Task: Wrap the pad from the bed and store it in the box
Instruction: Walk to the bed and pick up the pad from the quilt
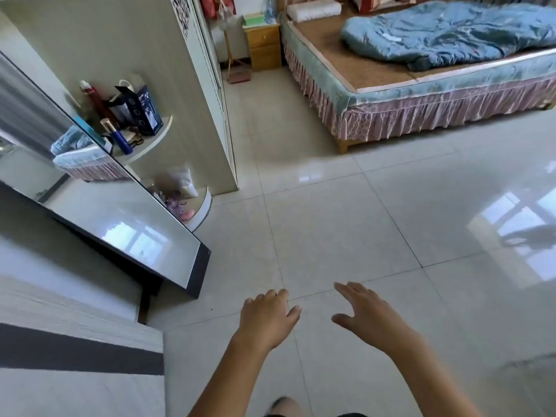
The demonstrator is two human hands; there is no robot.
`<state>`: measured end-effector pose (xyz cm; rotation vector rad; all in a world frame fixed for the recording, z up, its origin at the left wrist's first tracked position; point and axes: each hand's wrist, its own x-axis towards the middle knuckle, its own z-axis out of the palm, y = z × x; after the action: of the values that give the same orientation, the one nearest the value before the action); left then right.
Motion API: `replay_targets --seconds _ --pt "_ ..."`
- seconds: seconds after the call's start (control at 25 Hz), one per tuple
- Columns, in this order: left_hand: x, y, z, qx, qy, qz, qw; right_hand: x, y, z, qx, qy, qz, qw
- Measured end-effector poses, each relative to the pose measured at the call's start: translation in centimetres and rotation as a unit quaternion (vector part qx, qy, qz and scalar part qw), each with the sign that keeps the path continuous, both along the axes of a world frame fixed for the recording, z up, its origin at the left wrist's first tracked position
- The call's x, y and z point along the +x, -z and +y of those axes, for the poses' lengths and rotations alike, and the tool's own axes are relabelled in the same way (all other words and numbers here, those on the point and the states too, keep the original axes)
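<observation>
Hands (266,316) (365,311) empty, fingers spread, over bare tiles (346,224), mirror (120,224) left, bed (421,79) well ahead

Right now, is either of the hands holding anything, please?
No, the left hand and right hand are both open and empty above the floor tiles.

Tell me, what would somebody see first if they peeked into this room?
Probably the two bare hands, the left hand and right hand, stretched out empty over the shiny tiled floor at the bottom. Next comes the bed at the top right, with a crumpled blue quilt lying on a brown woven mat. On the left, a big mirror leans at a slant.
</observation>
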<state>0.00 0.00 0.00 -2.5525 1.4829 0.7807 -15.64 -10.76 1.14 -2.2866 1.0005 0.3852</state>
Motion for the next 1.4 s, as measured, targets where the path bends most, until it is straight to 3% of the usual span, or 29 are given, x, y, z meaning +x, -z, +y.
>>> replay_targets --seconds 0.56,0.92,1.4 --pt "22.2 2.3 -15.6 0.049 0.006 0.033 0.998 22.3 1.0 -16.1 0.019 0.005 0.049 0.999" --pt "31.7 2.3 -32.9 0.066 0.044 0.053 0.995 30.4 1.5 -32.7 0.02 0.046 0.057 0.997" --pt "43.4 0.7 -60.3 0.032 0.002 0.044 0.998 43.3 0.1 -61.0 -0.011 -0.015 0.008 1.0"
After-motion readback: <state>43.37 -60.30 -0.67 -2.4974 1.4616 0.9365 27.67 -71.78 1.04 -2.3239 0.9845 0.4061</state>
